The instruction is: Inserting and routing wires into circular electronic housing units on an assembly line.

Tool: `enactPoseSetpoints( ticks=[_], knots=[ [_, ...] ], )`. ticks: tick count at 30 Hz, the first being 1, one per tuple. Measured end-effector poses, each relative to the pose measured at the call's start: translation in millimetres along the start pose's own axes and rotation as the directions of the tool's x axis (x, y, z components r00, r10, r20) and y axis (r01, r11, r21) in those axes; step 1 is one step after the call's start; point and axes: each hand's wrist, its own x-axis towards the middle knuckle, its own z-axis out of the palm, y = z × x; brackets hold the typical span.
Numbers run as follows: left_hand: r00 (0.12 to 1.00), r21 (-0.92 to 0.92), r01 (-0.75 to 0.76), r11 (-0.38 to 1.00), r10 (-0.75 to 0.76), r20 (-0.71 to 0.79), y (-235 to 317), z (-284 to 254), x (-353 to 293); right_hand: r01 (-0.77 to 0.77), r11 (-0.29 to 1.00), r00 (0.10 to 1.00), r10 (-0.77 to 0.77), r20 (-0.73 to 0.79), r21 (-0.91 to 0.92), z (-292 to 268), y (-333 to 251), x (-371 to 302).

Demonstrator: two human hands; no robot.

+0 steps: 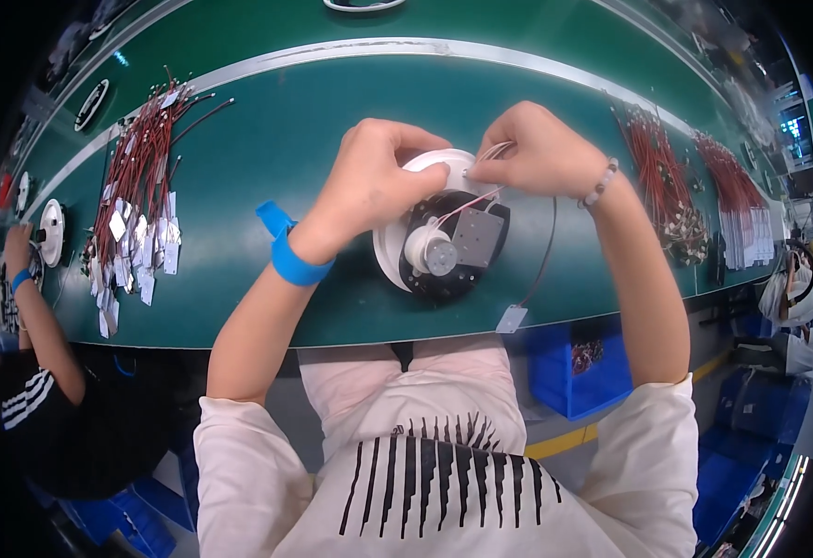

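Note:
A white round housing (384,249) rests on the green table in front of me, tilted. Against it sits a black round plate (439,286) carrying a small motor (440,257) and a grey metal plate (478,236). My left hand (369,181) is closed on the housing's upper left rim, thumb on its white face. At the upper right of the housing, my right hand (541,149) pinches thin pale wires (495,152); its fingertips touch the housing. A dark cable ends in a white tag (511,319) near the table's front edge.
Tagged red-brown cables (137,177) lie in a bundle at left; more cable bundles (653,153) lie at right. A blue bin (574,372) is below the front edge. At far left, another person's hand (18,244) is beside a white round part (51,232).

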Motion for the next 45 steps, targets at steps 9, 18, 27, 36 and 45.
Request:
enactPoseSetpoints(
  ticks=[9, 18, 27, 36, 45],
  knots=[
    [0.998, -0.004, -0.047, 0.999, 0.047, -0.039, 4.5, 6.0, -3.3, -0.069, 0.997, 0.997, 0.070, 0.040, -0.031, 2.4, 2.9, 6.4],
    [0.997, -0.144, 0.020, 0.989, -0.030, -0.066, 1.1, 4.8, 1.4, 0.124, 0.963, 0.913, -0.206, -0.353, -0.241, 26.2, -7.5, -23.9],
    [0.915, -0.519, 0.278, 0.808, -0.058, 0.399, -35.7, -11.9, 21.1, 0.203, 0.966, 0.813, -0.258, -0.521, -0.161, 46.7, 8.0, -23.6],
    [0.807, -0.336, 0.315, 0.888, -0.064, 0.587, -30.5, -24.9, 17.9, 0.124, 0.979, 0.953, -0.071, -0.294, 0.163, 32.2, -2.6, -15.7],
    [0.877, -0.378, 0.331, 0.864, -0.134, 0.461, -24.7, -15.5, 19.2, 0.097, 0.931, 0.976, -0.021, -0.215, 0.351, 32.3, 16.2, -18.2]
  ],
)
